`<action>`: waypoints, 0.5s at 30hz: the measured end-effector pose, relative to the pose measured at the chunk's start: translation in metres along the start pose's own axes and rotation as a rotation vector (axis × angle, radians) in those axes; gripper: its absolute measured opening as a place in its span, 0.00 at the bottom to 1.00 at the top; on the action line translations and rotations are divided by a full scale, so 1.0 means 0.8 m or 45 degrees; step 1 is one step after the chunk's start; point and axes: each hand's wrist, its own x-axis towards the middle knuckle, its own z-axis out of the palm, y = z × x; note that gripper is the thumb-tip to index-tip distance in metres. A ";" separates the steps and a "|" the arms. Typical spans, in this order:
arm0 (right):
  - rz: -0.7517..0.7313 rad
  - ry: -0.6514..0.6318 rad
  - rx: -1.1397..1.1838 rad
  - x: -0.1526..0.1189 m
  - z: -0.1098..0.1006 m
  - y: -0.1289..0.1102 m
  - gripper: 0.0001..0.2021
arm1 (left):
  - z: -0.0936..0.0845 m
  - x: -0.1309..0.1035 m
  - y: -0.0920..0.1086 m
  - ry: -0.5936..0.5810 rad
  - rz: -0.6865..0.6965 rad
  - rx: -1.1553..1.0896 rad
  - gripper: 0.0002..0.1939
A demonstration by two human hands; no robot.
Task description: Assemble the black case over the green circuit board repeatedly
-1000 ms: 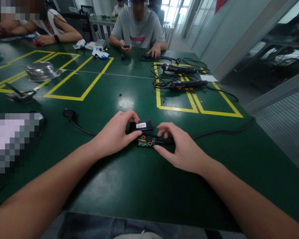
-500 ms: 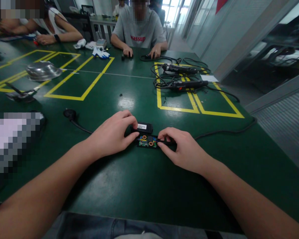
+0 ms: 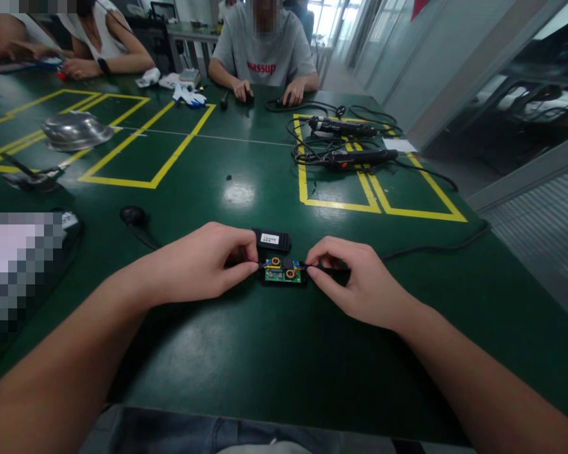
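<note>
A green circuit board with copper coils lies in an open black case on the table, between my hands. My left hand is closed, thumb and fingertips pinching the black cable at the board's left end. On the opposite end, my right hand pinches the other black cable where it meets the case. Just behind the board rests the ribbed black cover, which bears a white label. A plug lies left of my left hand, its cable running toward that hand.
Two black corded power tools lie in yellow-taped areas at the back right. A metal bowl and a dark tool stand at left, near a pixelated object. Across the table a person handles dark parts; white-and-blue gloves lie nearby.
My left hand has moved off the cover, slightly left and down, onto the cable end. The board, case and right hand have shifted slightly to the right.
</note>
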 end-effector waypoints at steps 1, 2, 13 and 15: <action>-0.006 -0.001 0.003 0.000 -0.001 0.000 0.04 | -0.001 -0.001 0.000 0.000 0.005 -0.007 0.06; -0.007 -0.007 0.005 -0.001 -0.002 0.000 0.05 | -0.002 -0.002 0.000 -0.007 0.009 -0.016 0.05; 0.005 -0.088 0.012 -0.002 0.004 0.005 0.06 | 0.001 0.001 -0.003 -0.095 -0.015 -0.027 0.06; 0.005 -0.103 0.011 -0.002 0.003 0.006 0.06 | 0.001 0.002 -0.004 -0.097 -0.012 -0.015 0.07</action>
